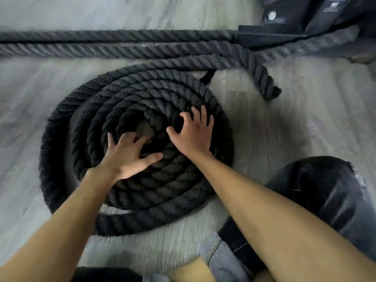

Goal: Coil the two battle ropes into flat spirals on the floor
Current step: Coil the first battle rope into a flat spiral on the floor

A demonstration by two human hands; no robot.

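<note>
- The coil (162, 180) of thick black rope lies flat on the grey floor (284, 123), in the middle of the view, wound in several turns round a small hollow.
- The inner turns sit tight against each other. The outermost turn hangs loose on the left and along the near side, with a strip of floor showing between it and the next turn.
- The left grip (126, 157) lies palm down on the inner turns, just left of and below the hollow. Its fingers are spread wide and straight and clasp nothing.
- The right grip (192, 137) rests on the turns just right of the hollow. Its fingers are spread too, bent a little at the tips against the rope, and close round nothing.
- Both forearms are bare and reach in from the near edge.
- Beyond the coil, two straight runs of the same rope lie side by side: the far run (122, 35) and the near run (122, 50), from the left edge toward the upper right.
- The coil's outer turn leads up and rightward, close under the near run. Where it joins the rest I cannot tell.
- A cut end (271, 91) of rope curves down onto the floor to the right of the coil, apart from it.
- A black base (291, 33) with a pale bolt (271, 16) stands in the upper right corner, and the far run meets its edge.
- A knee (325, 190) in dark cloth rests on the floor at the right, near the coil's edge.
- The whole view is smeared with blur.
</note>
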